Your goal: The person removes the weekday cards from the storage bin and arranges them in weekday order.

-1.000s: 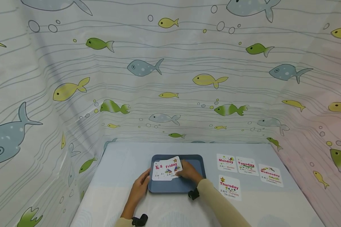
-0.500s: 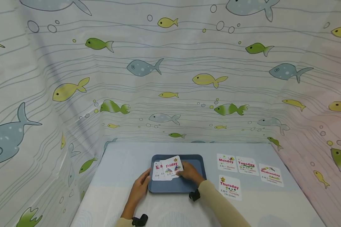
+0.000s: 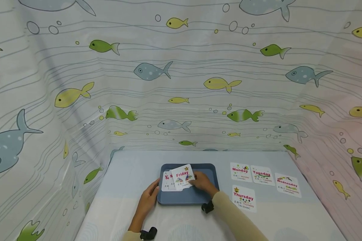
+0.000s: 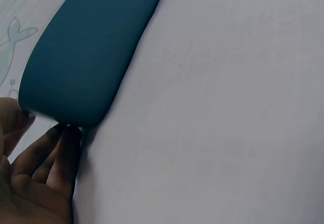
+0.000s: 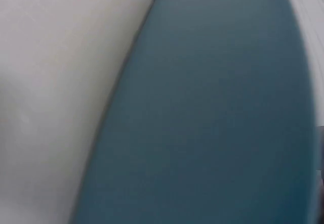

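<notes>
I record the right hand [image 3: 203,182] with its grip pinched on the Friday card [image 3: 181,175] at its right edge. That card sits askew above the blue tray [image 3: 184,200], overlapping two S-lettered cards [image 3: 166,184]; I cannot confirm whether it is clear of them. The left hand [image 3: 148,198] has its grip relaxed, fingers nearly straight, touching the tray's left edge. On the table [image 3: 123,180], right of the tray, I note the Monday card [image 3: 240,172], Tuesday card [image 3: 262,175], Wednesday card [image 3: 288,185] and Thursday card [image 3: 243,198].
</notes>
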A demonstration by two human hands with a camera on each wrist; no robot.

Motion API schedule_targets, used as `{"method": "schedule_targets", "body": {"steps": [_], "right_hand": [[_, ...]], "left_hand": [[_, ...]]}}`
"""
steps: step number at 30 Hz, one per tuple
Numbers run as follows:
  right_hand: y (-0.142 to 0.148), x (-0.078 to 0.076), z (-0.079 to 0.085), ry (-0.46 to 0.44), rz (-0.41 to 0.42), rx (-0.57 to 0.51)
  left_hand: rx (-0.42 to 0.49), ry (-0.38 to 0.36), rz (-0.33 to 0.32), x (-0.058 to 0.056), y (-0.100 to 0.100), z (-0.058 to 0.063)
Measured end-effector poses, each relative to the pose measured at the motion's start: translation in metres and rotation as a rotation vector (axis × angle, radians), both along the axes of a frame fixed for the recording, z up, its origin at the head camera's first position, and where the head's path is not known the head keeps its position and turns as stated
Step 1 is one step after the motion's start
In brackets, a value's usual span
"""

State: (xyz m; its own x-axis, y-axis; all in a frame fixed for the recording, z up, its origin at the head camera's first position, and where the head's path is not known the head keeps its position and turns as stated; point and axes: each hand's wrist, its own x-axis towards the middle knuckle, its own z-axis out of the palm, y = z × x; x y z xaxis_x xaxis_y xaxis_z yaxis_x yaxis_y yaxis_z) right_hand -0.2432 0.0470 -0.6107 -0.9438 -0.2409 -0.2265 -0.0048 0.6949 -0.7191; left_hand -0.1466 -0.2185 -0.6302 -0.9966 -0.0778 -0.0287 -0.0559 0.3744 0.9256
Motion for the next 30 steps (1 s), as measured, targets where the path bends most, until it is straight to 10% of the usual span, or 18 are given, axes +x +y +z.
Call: {"method": "schedule_targets", "body": {"steps": [30], "right_hand": [[0.018,0.009,0.008,-0.133,-0.085,-0.337]], "left_hand": [[0.028,-0.005,0.001,-0.001,-0.001,0.001]]}}
